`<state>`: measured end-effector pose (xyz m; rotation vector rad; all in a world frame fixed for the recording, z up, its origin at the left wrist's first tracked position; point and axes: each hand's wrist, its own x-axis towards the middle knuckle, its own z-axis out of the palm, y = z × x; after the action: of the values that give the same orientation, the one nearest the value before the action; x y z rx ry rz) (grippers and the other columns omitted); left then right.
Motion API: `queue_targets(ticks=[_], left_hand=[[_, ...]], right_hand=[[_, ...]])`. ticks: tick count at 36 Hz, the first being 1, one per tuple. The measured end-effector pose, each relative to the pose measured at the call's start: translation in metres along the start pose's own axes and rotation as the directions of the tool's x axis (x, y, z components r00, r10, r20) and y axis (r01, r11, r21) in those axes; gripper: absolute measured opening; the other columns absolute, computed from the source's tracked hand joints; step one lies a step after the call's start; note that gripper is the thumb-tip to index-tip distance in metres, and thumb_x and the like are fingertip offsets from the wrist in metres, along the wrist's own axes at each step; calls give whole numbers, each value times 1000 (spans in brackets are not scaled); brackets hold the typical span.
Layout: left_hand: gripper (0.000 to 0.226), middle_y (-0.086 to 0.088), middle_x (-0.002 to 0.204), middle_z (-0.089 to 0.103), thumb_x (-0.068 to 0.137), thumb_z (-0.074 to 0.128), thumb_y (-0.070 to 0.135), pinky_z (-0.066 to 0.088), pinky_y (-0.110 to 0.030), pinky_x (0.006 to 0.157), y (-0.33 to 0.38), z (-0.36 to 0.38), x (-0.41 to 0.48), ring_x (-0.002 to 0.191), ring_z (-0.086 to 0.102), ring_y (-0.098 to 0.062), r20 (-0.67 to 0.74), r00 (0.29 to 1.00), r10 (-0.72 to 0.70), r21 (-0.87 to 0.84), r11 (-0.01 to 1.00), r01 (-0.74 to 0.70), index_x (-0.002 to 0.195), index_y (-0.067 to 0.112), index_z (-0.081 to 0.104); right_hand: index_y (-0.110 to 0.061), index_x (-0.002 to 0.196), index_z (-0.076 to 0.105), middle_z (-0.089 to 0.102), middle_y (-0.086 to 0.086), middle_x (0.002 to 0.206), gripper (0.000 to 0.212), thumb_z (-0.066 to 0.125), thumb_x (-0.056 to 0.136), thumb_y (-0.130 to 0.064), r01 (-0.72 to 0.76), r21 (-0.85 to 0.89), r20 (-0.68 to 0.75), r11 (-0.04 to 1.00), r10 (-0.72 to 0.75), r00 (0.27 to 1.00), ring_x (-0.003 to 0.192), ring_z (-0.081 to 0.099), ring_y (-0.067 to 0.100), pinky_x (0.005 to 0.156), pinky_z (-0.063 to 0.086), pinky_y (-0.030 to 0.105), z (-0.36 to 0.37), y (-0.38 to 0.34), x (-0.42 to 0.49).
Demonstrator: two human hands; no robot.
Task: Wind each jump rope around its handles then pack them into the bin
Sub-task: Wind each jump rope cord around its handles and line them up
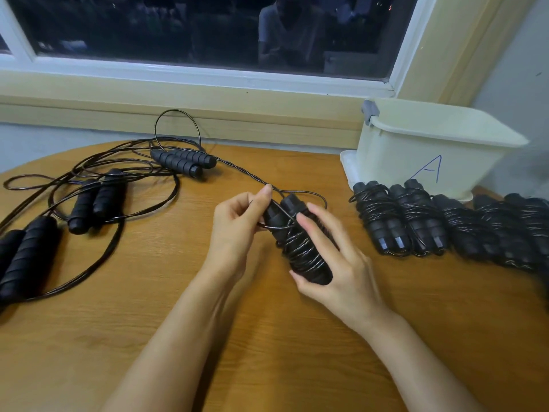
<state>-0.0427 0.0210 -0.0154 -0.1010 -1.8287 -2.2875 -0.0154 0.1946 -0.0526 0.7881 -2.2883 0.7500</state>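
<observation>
Three unwound jump ropes (184,163) lie in a loose tangle of black cord on the left of the wooden table (267,337), each with its two black ribbed handles side by side: one pair far back near the wall, one pair (95,200) in the middle, one pair (26,257) nearest the left edge. A fourth, the half-wound jump rope (300,251), is held at the centre just above the table, its handles together with many turns of cord round their lower part and the upper ends bare. On the right, five wound bundles (383,218) lie in a row touching one another, though the three rightmost are blurred and the count there is less sure. Behind that row stands one cream plastic bin (416,144), open-topped, with a blue letter A (429,171) drawn on its near wall. The left hand (234,230) has its fingers curled and pinches the free cord (243,173) between thumb and forefinger just above the handle tops; from there the cord runs away to the far left pair. The right hand (335,263) grips the half-wound rope, thumb under its lower end and fingers spread, only lightly bent, across the windings. A dark window (208,25) runs along the wall behind
</observation>
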Motion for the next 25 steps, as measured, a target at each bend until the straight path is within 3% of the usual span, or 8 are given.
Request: queue_targets(ticks=[5,8,11,14,17,20,23,25], left_hand=[[32,-2,63,64,87,64,30,52,-19,58,5,-7,4,57,60,-12,58,971,-233,-111,965,238,80,0,60],[29,-4,74,68,77,68,32,55,-21,59,5,-6,4,63,66,-13,124,910,-394,-272,869,414,89,6,64],[24,-3,75,65,77,66,30,53,-23,63,0,2,1,66,63,-12,176,861,-478,-426,751,504,89,10,65],[22,-4,83,66,86,61,27,51,-23,73,-6,15,-6,74,62,-12,161,880,-448,-508,726,463,96,8,68],[27,-1,81,70,93,56,31,52,-20,69,-11,26,-14,72,64,-8,91,932,-350,-514,786,345,100,9,70],[40,-9,94,70,91,57,33,53,-26,79,-14,34,-20,84,66,-15,-2,973,-229,-494,847,198,109,-1,67],[26,-5,77,67,92,59,33,49,-32,75,-18,36,-23,73,62,-15,-59,987,-148,-439,892,107,84,11,72],[29,-7,81,65,97,58,31,48,-37,80,-20,35,-25,82,59,-20,-96,995,-20,-299,954,-10,79,12,70]], right_hand=[[-16,146,46,42,3,151,74,72,79,-32,16,18,-5,1000,-16,1000,133,51,17,98,49,20,1,-8,0],[-17,146,43,41,1,152,77,75,78,-31,-3,63,-48,998,6,999,131,52,16,96,54,29,2,-11,-1],[-14,146,44,41,1,152,77,75,78,-32,-48,109,-86,993,58,995,132,51,15,101,49,24,3,-13,0],[-8,145,46,44,5,149,76,74,78,-30,-101,138,-146,985,121,982,137,43,7,107,36,12,5,-13,2],[-7,145,45,46,7,147,77,73,77,-30,-150,188,-172,971,183,968,135,39,-4,106,33,8,6,-14,5],[-6,145,43,46,8,147,79,73,76,-30,-183,255,-172,949,231,958,137,39,-1,106,32,8,6,-13,6],[-5,146,43,46,8,146,82,77,74,-25,-218,314,-152,924,276,949,138,38,1,107,31,8,5,-12,7],[-6,146,42,46,5,146,85,81,71,-17,-241,342,-130,908,300,945,137,37,-2,107,30,8,5,-12,7]])
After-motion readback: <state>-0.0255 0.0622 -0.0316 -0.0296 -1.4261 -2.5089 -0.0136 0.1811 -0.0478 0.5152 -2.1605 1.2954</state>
